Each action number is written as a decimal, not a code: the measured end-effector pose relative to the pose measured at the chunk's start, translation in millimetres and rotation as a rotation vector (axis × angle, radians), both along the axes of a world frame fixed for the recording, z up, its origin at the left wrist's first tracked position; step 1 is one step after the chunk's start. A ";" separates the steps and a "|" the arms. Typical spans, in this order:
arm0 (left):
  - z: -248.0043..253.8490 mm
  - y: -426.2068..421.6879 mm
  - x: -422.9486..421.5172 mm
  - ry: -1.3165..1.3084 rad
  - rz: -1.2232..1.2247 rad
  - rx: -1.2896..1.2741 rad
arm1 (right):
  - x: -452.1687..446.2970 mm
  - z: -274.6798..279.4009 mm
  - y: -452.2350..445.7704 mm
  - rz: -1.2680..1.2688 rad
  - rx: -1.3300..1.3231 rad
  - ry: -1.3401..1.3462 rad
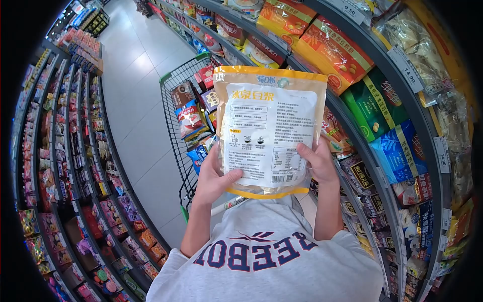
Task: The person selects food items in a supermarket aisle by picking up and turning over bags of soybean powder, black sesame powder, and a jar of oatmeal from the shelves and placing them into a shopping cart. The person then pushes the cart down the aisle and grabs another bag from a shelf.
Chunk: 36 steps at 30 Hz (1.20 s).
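Grey shelves [430,121] of packaged goods curve along both sides of a pale tiled floor [133,60]. Held up in front of a light grey shirt [297,241] is a yellow-edged pouch [271,126], its densely printed side facing the wearer. The left grip [214,173] grasps its lower left part, thumb across the front; the right grip [323,161] clasps its right edge, thumb likewise in front. Beyond the pouch, a green-rimmed wire cart [177,72] carries colourful packets [189,119]

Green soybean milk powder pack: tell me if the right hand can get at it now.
Probably, once freed: the right hand holds the yellow-edged pouch, but nothing visible covers the front of the green pack.
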<state>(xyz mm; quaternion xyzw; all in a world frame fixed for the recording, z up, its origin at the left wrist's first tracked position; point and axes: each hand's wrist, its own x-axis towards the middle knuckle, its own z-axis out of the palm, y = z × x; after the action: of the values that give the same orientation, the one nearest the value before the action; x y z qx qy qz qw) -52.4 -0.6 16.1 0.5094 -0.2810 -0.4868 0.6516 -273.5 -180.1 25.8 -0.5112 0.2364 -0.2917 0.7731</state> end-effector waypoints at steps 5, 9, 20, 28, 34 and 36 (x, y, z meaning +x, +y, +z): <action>1.9 -0.8 -1.0 -0.023 0.000 0.009 | -2.6 -4.8 -2.6 -0.012 0.014 0.012; 3.6 -3.2 -3.2 0.018 0.011 0.004 | -6.2 -7.9 -6.1 0.010 0.112 -0.033; 4.1 -5.6 -5.8 0.074 0.024 0.009 | -10.1 -3.3 -9.0 0.029 0.141 -0.037; 4.5 -7.5 -7.6 0.055 0.037 0.023 | -13.5 -3.0 -12.7 0.058 0.153 -0.015; 2.5 -7.0 -8.4 0.068 0.035 0.015 | -14.2 -3.3 -11.4 0.046 0.169 -0.014; 0.8 -6.3 -8.2 0.070 0.036 0.015 | -14.4 -5.2 -11.5 0.048 0.162 -0.024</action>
<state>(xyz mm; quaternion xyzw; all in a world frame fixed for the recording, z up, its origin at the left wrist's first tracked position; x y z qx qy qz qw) -60.6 -7.0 16.9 0.5019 -0.2453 -0.4945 0.6659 -287.9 -191.6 20.6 -0.4488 0.2374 -0.2591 0.8216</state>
